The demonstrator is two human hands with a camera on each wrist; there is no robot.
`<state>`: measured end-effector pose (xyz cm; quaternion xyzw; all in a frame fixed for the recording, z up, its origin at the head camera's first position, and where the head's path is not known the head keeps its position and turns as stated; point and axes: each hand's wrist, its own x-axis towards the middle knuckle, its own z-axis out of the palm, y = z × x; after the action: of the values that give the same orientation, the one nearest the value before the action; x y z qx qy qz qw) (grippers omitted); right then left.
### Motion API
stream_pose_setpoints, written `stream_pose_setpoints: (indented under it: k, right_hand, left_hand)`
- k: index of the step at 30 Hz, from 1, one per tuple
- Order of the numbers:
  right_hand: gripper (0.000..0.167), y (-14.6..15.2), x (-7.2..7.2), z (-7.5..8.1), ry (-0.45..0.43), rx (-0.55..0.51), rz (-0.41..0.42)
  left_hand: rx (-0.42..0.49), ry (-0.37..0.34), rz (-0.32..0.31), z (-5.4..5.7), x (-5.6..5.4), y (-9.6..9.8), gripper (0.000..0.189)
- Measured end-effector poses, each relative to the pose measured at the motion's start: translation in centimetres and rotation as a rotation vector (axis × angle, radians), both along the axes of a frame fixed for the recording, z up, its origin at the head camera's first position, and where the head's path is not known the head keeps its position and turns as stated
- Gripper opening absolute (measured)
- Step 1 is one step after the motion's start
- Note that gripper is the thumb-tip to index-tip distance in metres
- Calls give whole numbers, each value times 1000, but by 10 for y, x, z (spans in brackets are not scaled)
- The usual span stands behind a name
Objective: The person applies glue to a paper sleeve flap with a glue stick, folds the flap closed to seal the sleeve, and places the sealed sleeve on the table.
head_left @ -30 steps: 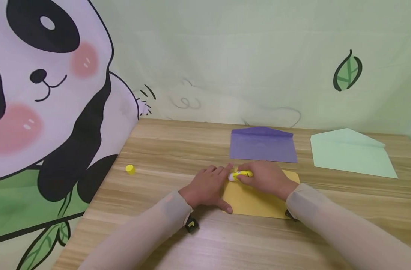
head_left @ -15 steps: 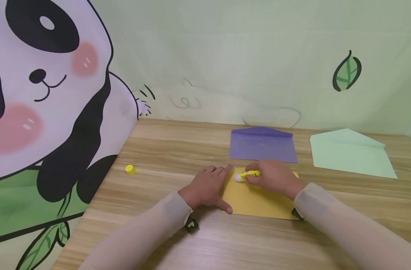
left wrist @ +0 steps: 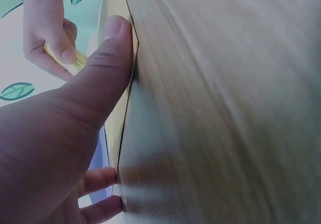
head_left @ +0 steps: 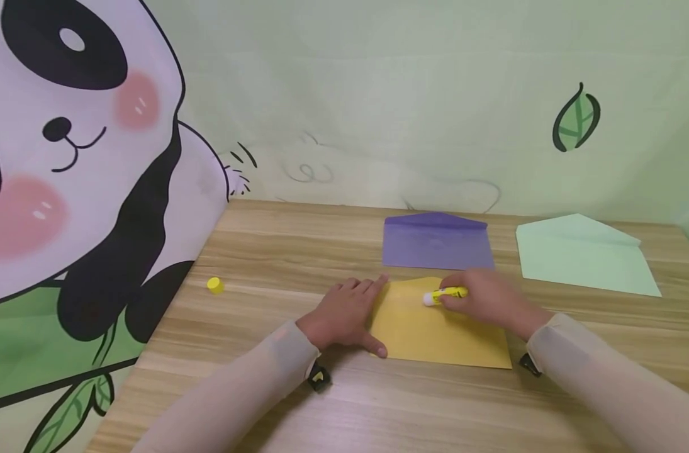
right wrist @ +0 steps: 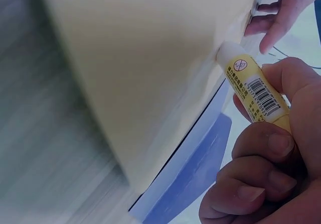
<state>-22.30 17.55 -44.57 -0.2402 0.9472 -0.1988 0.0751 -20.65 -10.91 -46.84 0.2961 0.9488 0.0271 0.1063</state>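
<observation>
A yellow envelope (head_left: 435,340) lies flat on the wooden table with its flap edge at the far side. My left hand (head_left: 344,318) rests on its left end, fingers spread and straight, the thumb at the near edge. In my right hand (head_left: 491,299) is a yellow glue stick (right wrist: 258,91) with a printed barcode, gripped between thumb and curled fingers. Its white tip touches the envelope's surface near the flap in the right wrist view. The left wrist view shows my left thumb (left wrist: 113,58) along the envelope's edge.
Behind the yellow envelope lies a purple envelope (head_left: 437,245). A pale green envelope (head_left: 588,261) sits at the back right. A small yellow cap (head_left: 215,285) stands at the left of the table (head_left: 265,251). A panda-printed cloth (head_left: 350,94) hangs behind.
My right hand has slid the glue stick rightward along the upper part of the yellow envelope. The left hand has stayed in place at the envelope's left end.
</observation>
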Motion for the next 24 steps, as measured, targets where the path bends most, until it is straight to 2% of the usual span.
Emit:
stream_pose_setpoints:
  k: [14,24]
  right_hand:
    - [33,41,13,7,13,64,-103]
    - [36,62,15,6,-3,94,-146]
  left_hand:
    - [-22,11,-2,1,0,1,142]
    - [-23,18,-6,-2,-1,0,141]
